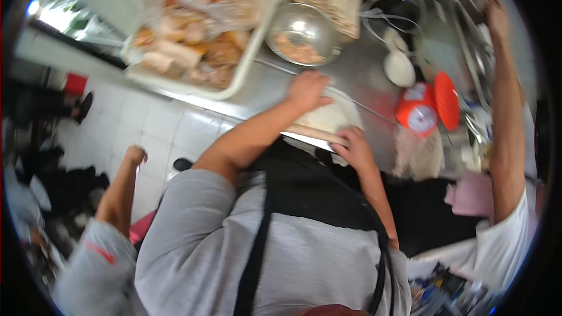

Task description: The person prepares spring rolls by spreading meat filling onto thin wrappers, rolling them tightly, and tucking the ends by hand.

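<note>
Metal makes up the surface (364, 71), and the work sits at its near edge, in the centre of the frame. A white sheet (333, 116), apparently soft and dough-like, lies flat there, with a pale rod (316, 133) across its near side. The left hand (307, 90) rests at the sheet's upper left margin; whether its grip pinches anything cannot be told, the fingers being blurred. The right hand (355, 145) has its grip closed round the rod's right end.

The step in hand is judged to be working the sheet with the rod, one hand on each item. Any roll of the rod would call for level pressure and a second hold at its left end (the right hand alone may let it swing).

Edges were checked next. A steel bowl (303, 34) stands just above the left hand, limiting travel upward. A white-rimmed tray (239, 85) closes off the upper left, and the surface's edge runs close below the rod. Wider room lies right of the sheet, as far as the red scale (420, 110). Beyond the scale, at the right of the frame, a co-worker's arm (507, 117) reaches upward, well apart from both hands.
</note>
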Demonstrator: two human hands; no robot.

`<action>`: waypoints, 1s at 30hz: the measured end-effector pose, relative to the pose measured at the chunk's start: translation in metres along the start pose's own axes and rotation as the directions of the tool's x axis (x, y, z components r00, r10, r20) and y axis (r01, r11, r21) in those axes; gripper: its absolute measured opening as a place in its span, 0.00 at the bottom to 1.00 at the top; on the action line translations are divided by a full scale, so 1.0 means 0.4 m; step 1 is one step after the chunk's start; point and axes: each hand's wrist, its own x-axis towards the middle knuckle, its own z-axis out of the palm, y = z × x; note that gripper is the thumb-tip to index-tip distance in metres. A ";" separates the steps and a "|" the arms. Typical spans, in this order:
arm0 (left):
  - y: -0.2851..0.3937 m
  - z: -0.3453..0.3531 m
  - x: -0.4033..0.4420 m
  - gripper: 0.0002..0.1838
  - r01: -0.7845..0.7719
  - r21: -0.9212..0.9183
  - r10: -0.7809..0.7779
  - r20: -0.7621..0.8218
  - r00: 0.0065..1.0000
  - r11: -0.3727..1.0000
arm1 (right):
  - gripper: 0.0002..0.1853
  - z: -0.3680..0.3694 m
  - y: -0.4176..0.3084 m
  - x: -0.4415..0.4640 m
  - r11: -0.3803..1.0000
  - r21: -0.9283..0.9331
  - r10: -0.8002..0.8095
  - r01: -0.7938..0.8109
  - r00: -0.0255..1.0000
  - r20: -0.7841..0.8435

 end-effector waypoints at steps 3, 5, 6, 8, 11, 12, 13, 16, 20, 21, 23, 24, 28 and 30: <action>-0.013 -0.002 -0.004 0.26 -0.013 0.019 0.013 0.008 1.000 1.000 | 0.12 0.019 -0.004 -0.003 1.000 0.023 0.001 0.000 0.998 -0.060; -0.009 -0.006 -0.005 0.25 0.014 0.007 -0.014 0.042 0.999 1.000 | 0.13 0.021 0.007 -0.010 0.999 0.041 -0.011 0.013 0.998 -0.055; -0.007 -0.013 -0.012 0.25 0.026 0.019 -0.026 0.044 0.999 0.999 | 0.13 0.017 0.000 -0.004 0.998 0.066 -0.014 0.015 1.000 -0.015; 0.001 -0.017 -0.007 0.25 0.023 0.021 -0.024 0.054 0.998 1.000 | 0.14 -0.009 -0.008 0.006 0.996 0.093 0.003 -0.008 0.999 0.053; 0.002 -0.022 -0.007 0.25 0.030 0.020 -0.031 0.070 0.997 0.999 | 0.14 -0.019 -0.039 0.023 0.999 0.030 -0.026 0.025 0.999 0.021; 0.002 -0.017 -0.005 0.25 0.042 0.016 -0.043 0.080 0.996 0.999 | 0.14 -0.008 -0.023 0.017 0.999 0.045 -0.013 0.011 0.999 0.046; -0.003 -0.013 -0.002 0.25 0.050 0.009 -0.051 0.096 0.994 0.999 | 0.15 0.008 -0.009 0.009 0.999 0.022 -0.039 0.039 0.999 0.014; 0.003 -0.019 -0.005 0.25 0.049 0.019 -0.051 0.082 0.995 0.999 | 0.15 0.019 0.009 -0.007 0.998 -0.013 -0.065 0.065 0.998 -0.023; 0.020 -0.012 0.007 0.25 0.067 0.032 -0.069 0.077 0.995 0.997 | 0.15 -0.015 -0.019 0.008 0.999 0.028 -0.035 0.035 0.999 -0.003; 0.013 -0.018 0.003 0.25 0.090 0.039 -0.093 0.084 0.992 0.995 | 0.15 -0.013 -0.028 0.019 0.998 0.035 -0.051 0.051 0.999 -0.006; 0.007 -0.014 -0.001 0.26 0.071 0.026 -0.072 0.059 0.996 0.997 | 0.15 0.018 -0.025 0.021 0.998 0.003 -0.066 0.066 0.998 -0.013; 0.004 -0.011 -0.005 0.26 0.067 0.024 -0.068 0.046 0.997 0.997 | 0.15 0.032 -0.024 0.021 0.997 -0.008 -0.078 0.078 0.997 -0.014; 0.006 -0.014 -0.005 0.25 0.070 0.034 -0.072 0.051 0.996 0.997 | 0.15 0.015 -0.024 0.025 1.000 0.009 -0.027 0.026 0.995 0.096; 0.001 -0.017 -0.004 0.25 0.068 0.045 -0.070 0.052 0.996 0.997 | 0.15 0.011 -0.038 0.048 0.994 0.007 -0.110 0.110 0.992 0.060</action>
